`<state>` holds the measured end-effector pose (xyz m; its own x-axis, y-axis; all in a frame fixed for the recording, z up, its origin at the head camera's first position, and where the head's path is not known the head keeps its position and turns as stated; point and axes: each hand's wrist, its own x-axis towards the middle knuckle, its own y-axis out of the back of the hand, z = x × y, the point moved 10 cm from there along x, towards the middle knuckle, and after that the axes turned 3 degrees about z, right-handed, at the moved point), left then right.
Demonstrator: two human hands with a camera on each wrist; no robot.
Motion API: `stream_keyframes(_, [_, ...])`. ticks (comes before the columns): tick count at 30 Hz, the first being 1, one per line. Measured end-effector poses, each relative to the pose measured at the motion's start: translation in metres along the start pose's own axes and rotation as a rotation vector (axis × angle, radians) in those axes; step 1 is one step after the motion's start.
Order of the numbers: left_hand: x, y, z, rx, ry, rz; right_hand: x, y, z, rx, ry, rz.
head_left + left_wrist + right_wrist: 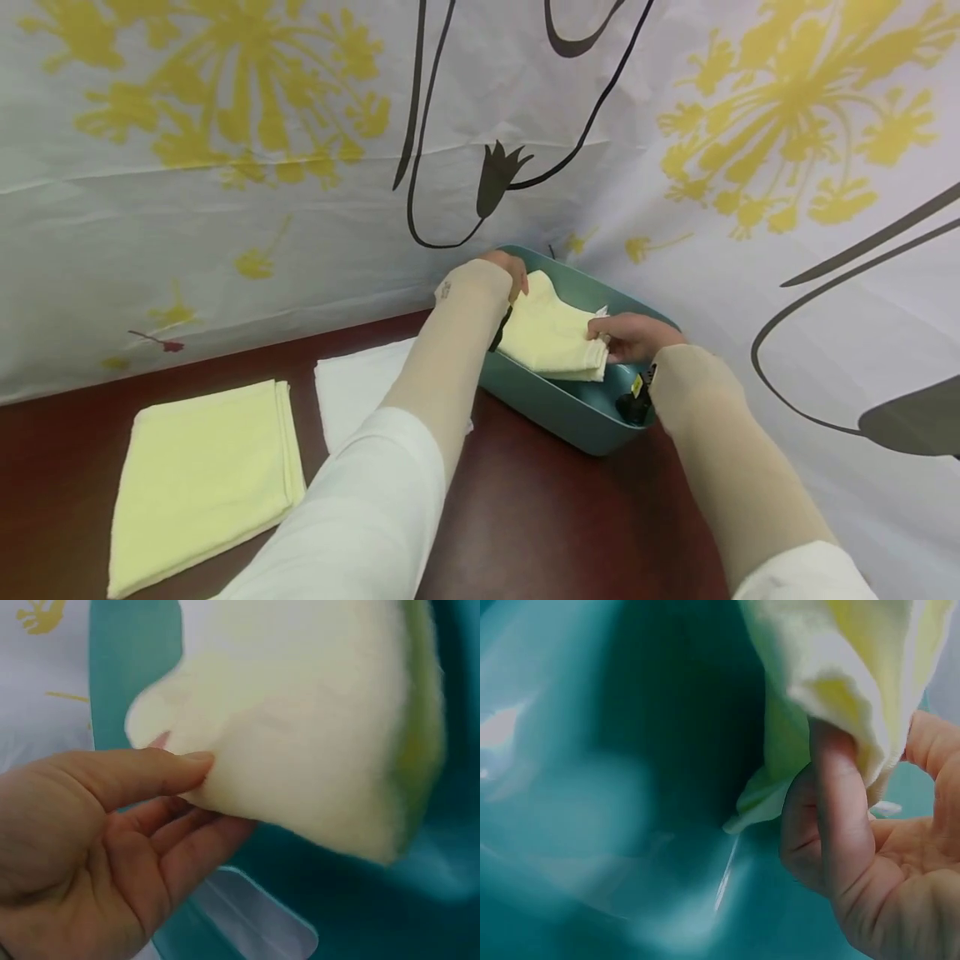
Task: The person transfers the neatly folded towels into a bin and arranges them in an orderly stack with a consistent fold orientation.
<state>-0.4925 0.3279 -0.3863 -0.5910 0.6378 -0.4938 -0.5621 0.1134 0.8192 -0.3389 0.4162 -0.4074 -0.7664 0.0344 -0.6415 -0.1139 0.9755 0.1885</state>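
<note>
A folded pale yellow cloth [555, 333] is held between both hands over the teal basin [555, 414]. My left hand [112, 840] pinches one edge of it, thumb on top and fingers beneath. At the opposite edge, my right hand [885, 840] grips the cloth, with fingers tucked under its layered folds. In the head view the left hand [510, 271] is by the basin's far left end and the right hand [637, 335] is over its right side. The inside of the basin shows smooth teal walls below the cloth.
On the dark red table [540, 508] lie a larger folded yellow cloth [202, 483] and a white cloth [360, 387], partly hidden by the left arm. Patterned white fabric [315, 217] hangs behind and to the right, close to the basin. The basin has a handle slot [259, 919].
</note>
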Motion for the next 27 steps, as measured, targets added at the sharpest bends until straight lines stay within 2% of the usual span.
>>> stream_keyframes(3, [-0.036, 0.000, 0.004, -0.001, -0.009, -0.006, 0.001, -0.004, 0.002, -0.017, 0.002, -0.013])
stream_keyframes(5, [-0.054, -0.001, 0.006, 0.004, -0.013, -0.020, 0.003, -0.006, 0.003, -0.031, -0.001, -0.018])
stream_keyframes(7, [-0.063, -0.004, 0.003, -0.012, -0.007, -0.052, 0.005, -0.008, 0.005, -0.042, -0.004, -0.013])
stream_keyframes(9, [-0.063, -0.008, -0.002, -0.022, 0.002, -0.089, 0.006, -0.008, 0.007, -0.069, -0.014, -0.006])
stream_keyframes(13, [-0.054, -0.021, -0.011, -0.060, 0.004, -0.187, 0.007, -0.011, 0.010, -0.138, -0.043, 0.019])
stream_keyframes(18, [-0.033, -0.037, -0.026, -0.032, 0.007, -0.352, 0.012, -0.015, 0.011, -0.203, -0.084, 0.058])
stream_keyframes(20, [-0.015, -0.042, -0.035, -0.050, 0.019, -0.387, 0.014, -0.016, 0.011, -0.218, -0.100, 0.075])
stream_keyframes(22, [-0.004, -0.044, -0.042, -0.102, 0.030, -0.393, 0.015, -0.017, 0.011, -0.240, -0.111, 0.086])
stream_keyframes(24, [0.019, -0.050, -0.056, -0.185, 0.060, -0.408, 0.016, -0.018, 0.011, -0.266, -0.127, 0.092])
stream_keyframes(25, [0.025, -0.051, -0.061, -0.226, 0.074, -0.411, 0.016, -0.019, 0.011, -0.280, -0.134, 0.098])
stream_keyframes(27, [0.009, -0.051, -0.059, -0.225, 0.057, -0.424, 0.016, -0.021, 0.011, -0.316, -0.138, 0.103])
